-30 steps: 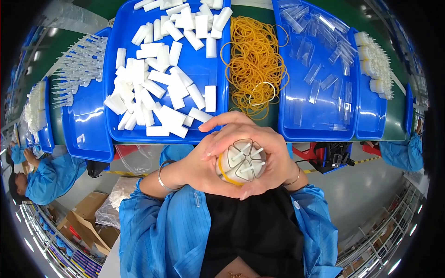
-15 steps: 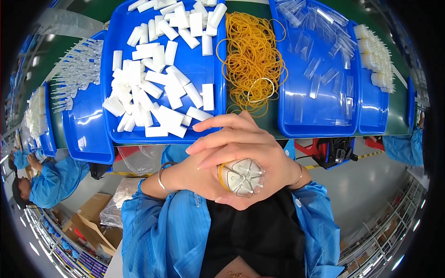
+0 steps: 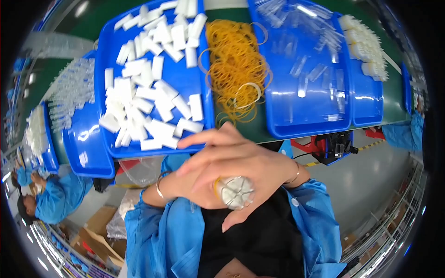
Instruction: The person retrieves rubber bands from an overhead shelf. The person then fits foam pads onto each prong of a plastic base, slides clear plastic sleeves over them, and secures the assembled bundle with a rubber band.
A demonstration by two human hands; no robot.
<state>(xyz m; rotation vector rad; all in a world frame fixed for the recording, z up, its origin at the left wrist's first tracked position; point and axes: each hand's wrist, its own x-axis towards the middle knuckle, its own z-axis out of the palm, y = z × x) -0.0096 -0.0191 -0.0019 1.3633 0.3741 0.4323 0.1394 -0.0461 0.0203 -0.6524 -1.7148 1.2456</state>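
Observation:
A round bundle of wedge-shaped clear pieces with white inside points its end up at me, in front of my chest. A yellow-orange rubber band shows at its left side. My right hand curls round the bundle, its fingers reaching left over my other hand and its thumb sticking out below. My left hand closes on the bundle from the left; its fingers are mostly hidden.
Beyond my hands, a blue tray holds white blocks. Loose rubber bands lie beside it. Another blue tray holds clear plastic pieces. Bundles of white-tipped parts stand right. A person in blue sits left.
My right thumb has swung down and away from the bundle. The bundle has shifted slightly left and down, and the whole view has tilted a little.

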